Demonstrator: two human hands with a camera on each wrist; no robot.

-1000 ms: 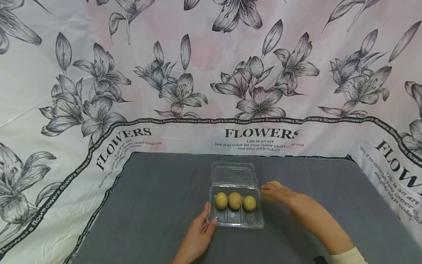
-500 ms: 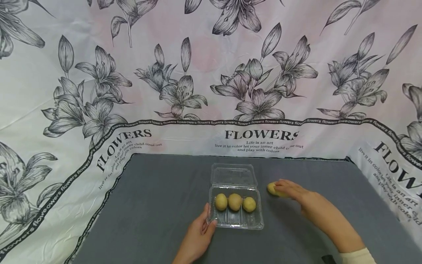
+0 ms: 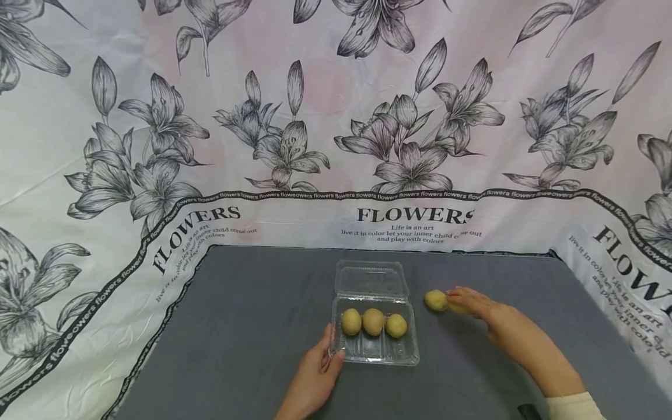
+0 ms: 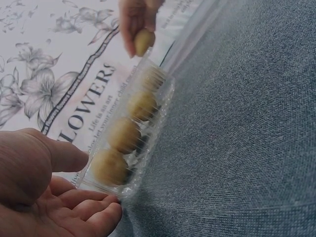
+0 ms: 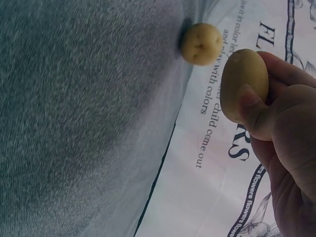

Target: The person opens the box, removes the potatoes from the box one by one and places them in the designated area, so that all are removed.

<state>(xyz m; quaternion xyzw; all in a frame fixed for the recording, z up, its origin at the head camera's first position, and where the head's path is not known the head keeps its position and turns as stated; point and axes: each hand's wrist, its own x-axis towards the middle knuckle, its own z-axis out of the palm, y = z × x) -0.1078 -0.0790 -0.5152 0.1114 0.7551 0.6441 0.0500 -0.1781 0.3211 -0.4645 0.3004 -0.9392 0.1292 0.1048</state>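
A clear plastic clamshell box lies on the grey tabletop with its lid folded back. Three potatoes sit side by side in its tray. My left hand holds the box's near left edge, thumb on the rim and fingers against the side. Between the thumb and fingers of my right hand is a potato, mostly hidden under the hand in the head view. Just left of it, to the right of the box, a single potato lies on the table.
The grey table extends around the box. A white flower-printed cloth with lettering hangs behind it and along both sides. A dark object shows beside the right sleeve at the bottom edge.
My right hand has moved right, away from the box, uncovering the potato on the table. The left hand and the box have stayed in place.
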